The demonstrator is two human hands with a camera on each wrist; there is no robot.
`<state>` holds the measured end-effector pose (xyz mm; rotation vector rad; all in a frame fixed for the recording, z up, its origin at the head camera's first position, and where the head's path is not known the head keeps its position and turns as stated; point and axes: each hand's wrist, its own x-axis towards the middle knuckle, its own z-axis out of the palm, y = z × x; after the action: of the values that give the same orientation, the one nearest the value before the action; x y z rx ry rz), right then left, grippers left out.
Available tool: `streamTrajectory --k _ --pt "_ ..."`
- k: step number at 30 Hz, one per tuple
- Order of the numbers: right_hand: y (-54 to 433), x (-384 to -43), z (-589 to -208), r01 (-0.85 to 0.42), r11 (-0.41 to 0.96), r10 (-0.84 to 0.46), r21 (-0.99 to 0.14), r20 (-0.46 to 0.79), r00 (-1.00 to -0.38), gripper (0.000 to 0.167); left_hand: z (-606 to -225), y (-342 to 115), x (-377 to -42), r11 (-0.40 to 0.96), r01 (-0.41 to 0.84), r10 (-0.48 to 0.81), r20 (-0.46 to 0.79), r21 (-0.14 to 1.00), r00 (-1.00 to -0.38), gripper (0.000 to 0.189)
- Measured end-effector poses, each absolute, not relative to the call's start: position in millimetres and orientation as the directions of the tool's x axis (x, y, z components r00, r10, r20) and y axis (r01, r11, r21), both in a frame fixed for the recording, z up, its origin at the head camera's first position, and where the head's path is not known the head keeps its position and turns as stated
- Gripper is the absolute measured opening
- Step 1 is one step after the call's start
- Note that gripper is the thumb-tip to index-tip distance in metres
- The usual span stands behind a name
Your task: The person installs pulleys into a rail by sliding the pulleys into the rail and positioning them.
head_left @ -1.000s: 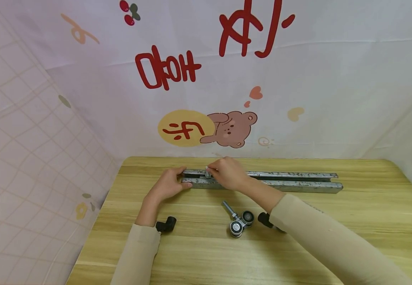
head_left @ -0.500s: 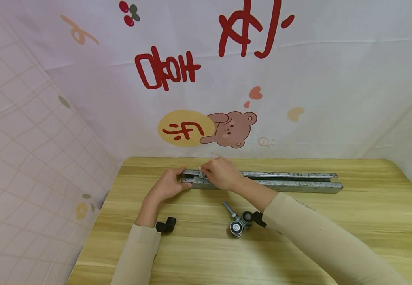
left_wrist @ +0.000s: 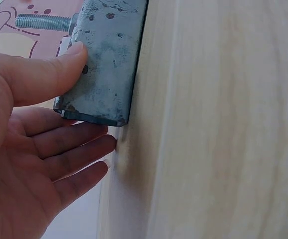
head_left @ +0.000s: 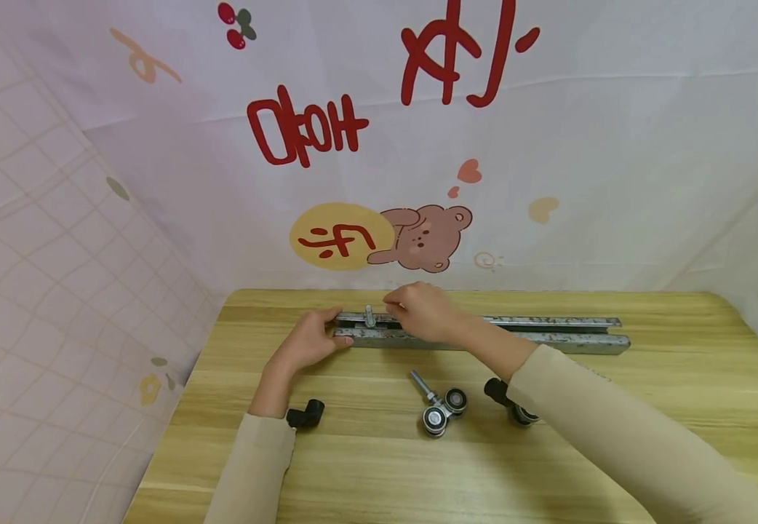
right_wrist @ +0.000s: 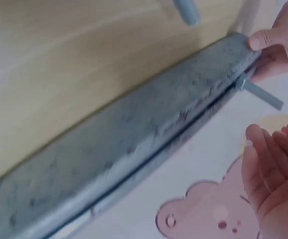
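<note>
A metal channel rail (head_left: 549, 338) with a slot along its top lies across the wooden table. My left hand (head_left: 307, 338) holds its left end, thumb on the near side (left_wrist: 69, 62) and the other fingers around the far side and end. From the slot near that end a threaded bolt (head_left: 369, 315) stands up; its lower part is hidden inside the rail. My right hand (head_left: 428, 313) hovers just right of the bolt, apart from it, fingers loosely bent and holding nothing. In front of the rail lies a roller trolley (head_left: 441, 411) with black-and-silver wheels and a threaded stem.
Another wheel (head_left: 524, 415) shows partly under my right sleeve. Black wrist-camera pieces (head_left: 307, 413) stick out at the cuffs. A printed cloth (head_left: 549, 145) hangs behind the table's back edge, and a grid-patterned one (head_left: 58, 218) at the left.
My right hand slid the bolt left along the slot, then let go and drew back to the right. My left hand stays on the rail's end.
</note>
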<state>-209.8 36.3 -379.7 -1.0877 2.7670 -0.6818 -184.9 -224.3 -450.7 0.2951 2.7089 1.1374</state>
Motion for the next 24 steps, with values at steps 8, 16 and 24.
streamTrajectory --k 8,16,24 --pt "76 -199 -367 -0.707 0.59 -0.694 -0.39 0.202 -0.691 0.02 -450 -222 -185 0.691 0.086 0.242 -0.117 0.718 -0.963 0.075" --pt "122 -170 -362 -0.762 0.553 -0.711 -0.336 0.285 -0.643 0.017 -452 -222 -181 0.69 0.075 0.236 -0.125 0.72 -0.964 0.075" --pt "170 -143 -362 -0.812 0.55 -0.677 -0.196 0.464 -0.571 0.028 -453 -223 -183 0.699 0.072 0.234 -0.132 0.712 -0.963 0.076"
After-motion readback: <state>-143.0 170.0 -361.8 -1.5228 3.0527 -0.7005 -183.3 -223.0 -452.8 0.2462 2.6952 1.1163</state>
